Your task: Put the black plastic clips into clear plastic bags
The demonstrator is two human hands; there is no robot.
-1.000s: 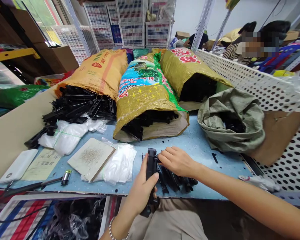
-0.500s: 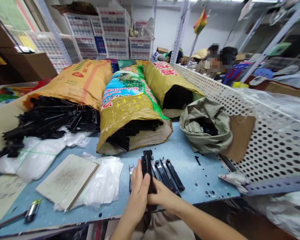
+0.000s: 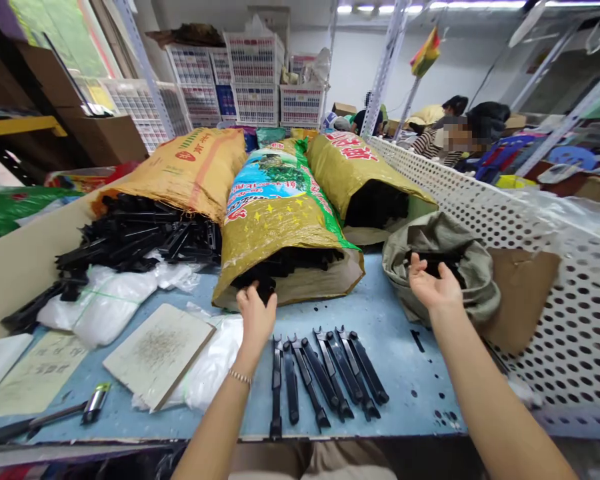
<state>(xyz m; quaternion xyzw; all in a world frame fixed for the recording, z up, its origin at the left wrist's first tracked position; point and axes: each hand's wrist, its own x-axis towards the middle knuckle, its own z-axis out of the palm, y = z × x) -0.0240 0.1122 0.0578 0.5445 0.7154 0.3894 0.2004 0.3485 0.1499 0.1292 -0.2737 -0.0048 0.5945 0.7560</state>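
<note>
My left hand (image 3: 257,315) is at the mouth of the gold printed sack (image 3: 280,230), thumb and fingers closed around a black part (image 3: 265,288). More black parts lie in shadow inside. At the grey-green cloth bag (image 3: 397,283), my right hand (image 3: 435,288) is palm up with fingers apart. Its fingertips are by dark pieces (image 3: 443,262) in the bag's mouth. Between my forearms, several slim black parts with forked metal ends (image 3: 330,373) lie side by side on the blue table (image 3: 400,400).
An orange sack (image 3: 190,170) spills black parts (image 3: 135,233) on the left. A second gold sack (image 3: 360,167) stands behind. White plastic bags (image 3: 115,297), a square board (image 3: 157,350) and a hammer (image 3: 96,403) lie left. A perforated white panel (image 3: 535,280) borders the right. Other people (image 3: 485,133) sit beyond.
My hands were together holding a black part over the table. They have moved apart, left to the gold sack and right to the cloth bag. The row of parts is now uncovered.
</note>
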